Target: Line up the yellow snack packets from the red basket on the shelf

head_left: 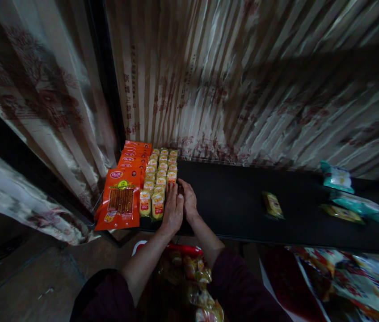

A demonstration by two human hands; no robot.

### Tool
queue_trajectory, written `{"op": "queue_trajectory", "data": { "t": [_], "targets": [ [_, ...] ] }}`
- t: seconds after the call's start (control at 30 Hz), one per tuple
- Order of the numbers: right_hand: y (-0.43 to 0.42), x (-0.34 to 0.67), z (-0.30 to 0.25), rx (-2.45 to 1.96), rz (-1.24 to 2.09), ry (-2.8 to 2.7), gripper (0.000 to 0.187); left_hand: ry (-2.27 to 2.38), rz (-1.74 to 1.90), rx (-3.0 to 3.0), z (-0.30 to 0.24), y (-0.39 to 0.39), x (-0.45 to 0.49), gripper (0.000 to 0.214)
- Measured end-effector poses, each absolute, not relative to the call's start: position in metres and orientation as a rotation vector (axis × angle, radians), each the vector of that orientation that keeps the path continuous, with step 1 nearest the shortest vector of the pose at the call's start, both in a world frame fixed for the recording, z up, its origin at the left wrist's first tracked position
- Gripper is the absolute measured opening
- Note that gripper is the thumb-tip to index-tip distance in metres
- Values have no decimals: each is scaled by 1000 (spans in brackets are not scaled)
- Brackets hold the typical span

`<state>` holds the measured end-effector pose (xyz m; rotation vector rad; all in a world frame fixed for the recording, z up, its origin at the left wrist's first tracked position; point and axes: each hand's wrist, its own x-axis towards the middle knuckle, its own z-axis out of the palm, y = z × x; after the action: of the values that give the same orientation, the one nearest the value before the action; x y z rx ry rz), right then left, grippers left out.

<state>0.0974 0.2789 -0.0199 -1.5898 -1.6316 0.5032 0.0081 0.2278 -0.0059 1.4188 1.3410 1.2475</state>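
Note:
Small yellow-wrapped snack cakes (157,205) stand in three neat rows on a black shelf (223,197). My left hand (173,212) reaches to the front of the rightmost row, its fingers stretched forward against the packs. Close beside it, my right hand (188,199) lies along that row's right side, fingers extended and slightly bent. The two hands nearly touch, and they hide whatever is under them. Left of the cakes, orange snack bags (122,197) overlap in a line running back; the front one shows brown sticks through its window.
A lone small packet (272,205) lies farther right on the shelf, with teal bags (365,208) beyond it. Patterned curtain (209,89) hangs behind, next to a dark post (107,67). Below are a red-rimmed container (184,249) of wrapped snacks and more bags (353,277).

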Motion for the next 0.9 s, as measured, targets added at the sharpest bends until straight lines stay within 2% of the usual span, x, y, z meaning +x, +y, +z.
{"op": "queue_trajectory", "data": {
  "t": [0.9],
  "targets": [
    [239, 105, -35, -1425, 513, -1504, 36, 1383, 1255, 1741, -12, 208, 13, 55]
  ]
}}
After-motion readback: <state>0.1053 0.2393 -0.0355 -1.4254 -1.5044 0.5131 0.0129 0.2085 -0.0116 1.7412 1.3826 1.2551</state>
